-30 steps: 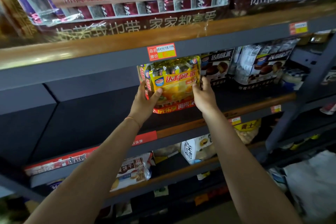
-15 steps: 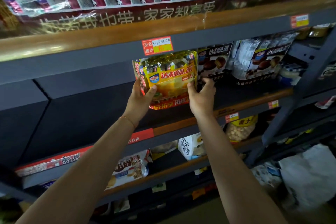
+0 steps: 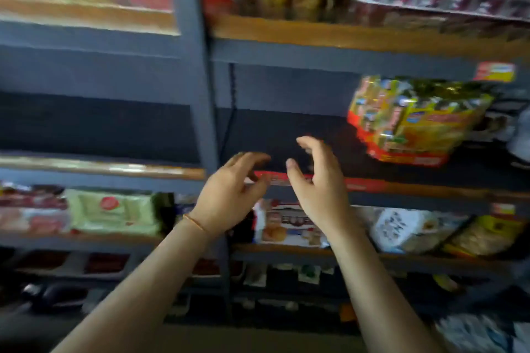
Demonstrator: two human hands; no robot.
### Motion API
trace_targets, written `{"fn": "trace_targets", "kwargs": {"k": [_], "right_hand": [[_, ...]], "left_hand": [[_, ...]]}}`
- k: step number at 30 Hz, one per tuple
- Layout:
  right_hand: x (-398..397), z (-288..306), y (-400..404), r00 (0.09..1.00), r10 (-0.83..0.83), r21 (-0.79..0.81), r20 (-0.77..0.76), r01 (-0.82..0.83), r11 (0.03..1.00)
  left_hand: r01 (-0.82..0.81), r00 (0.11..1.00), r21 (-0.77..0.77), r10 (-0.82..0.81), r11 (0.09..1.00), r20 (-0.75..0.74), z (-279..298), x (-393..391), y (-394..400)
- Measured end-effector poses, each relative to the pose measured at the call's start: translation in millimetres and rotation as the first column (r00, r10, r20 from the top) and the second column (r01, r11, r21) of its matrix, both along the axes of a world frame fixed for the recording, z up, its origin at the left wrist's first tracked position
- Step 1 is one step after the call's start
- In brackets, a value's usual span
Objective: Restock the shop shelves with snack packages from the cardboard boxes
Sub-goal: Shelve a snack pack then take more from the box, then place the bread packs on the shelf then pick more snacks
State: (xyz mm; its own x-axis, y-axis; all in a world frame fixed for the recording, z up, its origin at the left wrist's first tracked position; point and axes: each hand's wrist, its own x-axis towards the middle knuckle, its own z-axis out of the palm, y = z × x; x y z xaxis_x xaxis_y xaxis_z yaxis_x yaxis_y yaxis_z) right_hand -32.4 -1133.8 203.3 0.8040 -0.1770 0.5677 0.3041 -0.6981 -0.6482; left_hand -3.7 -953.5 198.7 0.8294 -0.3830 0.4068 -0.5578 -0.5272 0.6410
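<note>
Our left hand (image 3: 229, 195) and right hand (image 3: 318, 189) hold nothing, fingers loosely curled, left of the shiny yellow snack bag (image 3: 413, 120) on the dark grey shelf (image 3: 286, 135).

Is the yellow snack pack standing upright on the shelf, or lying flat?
Upright, slightly tilted: the yellow pack stands on the shelf, front facing out.

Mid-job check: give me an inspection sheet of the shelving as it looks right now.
Surface: dark grey shelf, bare stretch left of stock.
Job's things: yellow-and-red snack package standing on that shelf, unheld.
Clutter: pale green packet and white-red packet one shelf down.
Grippers: left hand and right hand empty, fingers loosely curled.
Cables: dark cord beside grey upright post.
Surroundings: blurred stocked shelves above; cardboard boxes not seen.
</note>
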Motion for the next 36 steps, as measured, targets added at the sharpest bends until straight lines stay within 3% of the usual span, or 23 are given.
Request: {"fn": "trace_targets", "kwargs": {"k": [4, 7, 10, 13, 18, 21, 31, 36], "right_hand": [[-2, -29, 162, 0.960, 0.231, 0.018, -0.159, -0.231, 0.973], [-12, -62, 286, 0.861, 0.382, -0.033, -0.337, -0.416, 0.909], [-31, -90, 395, 0.754, 0.459, -0.145, -0.470, -0.578, 0.803], [-48, -102, 488, 0.636, 0.521, -0.200, -0.570, -0.722, 0.663], [-49, -116, 617, 0.489, 0.609, -0.163, -0.624, -0.844, 0.510], [-35, -134, 687, 0.450, 0.646, -0.164, -0.617, -0.876, 0.453], [57, -177, 951, 0.340, 0.693, -0.039, -0.635, -0.911, 0.410], [77, -189, 1055, 0.298, 0.647, -0.056, -0.702, -0.929, 0.366]], "left_hand": [[-0.209, 0.961, 0.107, 0.225, 0.972, -0.160, -35, -40, 175], [-0.416, 0.869, 0.164, 0.444, 0.895, -0.220, -65, -83, 308], [-0.643, 0.702, 0.199, 0.673, 0.740, -0.232, -94, -135, 425], [-0.752, 0.538, 0.257, 0.790, 0.607, -0.294, -116, -184, 516], [-0.843, 0.383, 0.257, 0.862, 0.473, -0.331, -139, -226, 622], [-0.865, 0.318, 0.275, 0.883, 0.419, -0.345, -155, -227, 676], [-0.807, 0.229, 0.457, 0.912, 0.374, -0.341, -145, -159, 906], [-0.800, 0.164, 0.497, 0.918, 0.338, -0.360, -159, -140, 1006]]}}
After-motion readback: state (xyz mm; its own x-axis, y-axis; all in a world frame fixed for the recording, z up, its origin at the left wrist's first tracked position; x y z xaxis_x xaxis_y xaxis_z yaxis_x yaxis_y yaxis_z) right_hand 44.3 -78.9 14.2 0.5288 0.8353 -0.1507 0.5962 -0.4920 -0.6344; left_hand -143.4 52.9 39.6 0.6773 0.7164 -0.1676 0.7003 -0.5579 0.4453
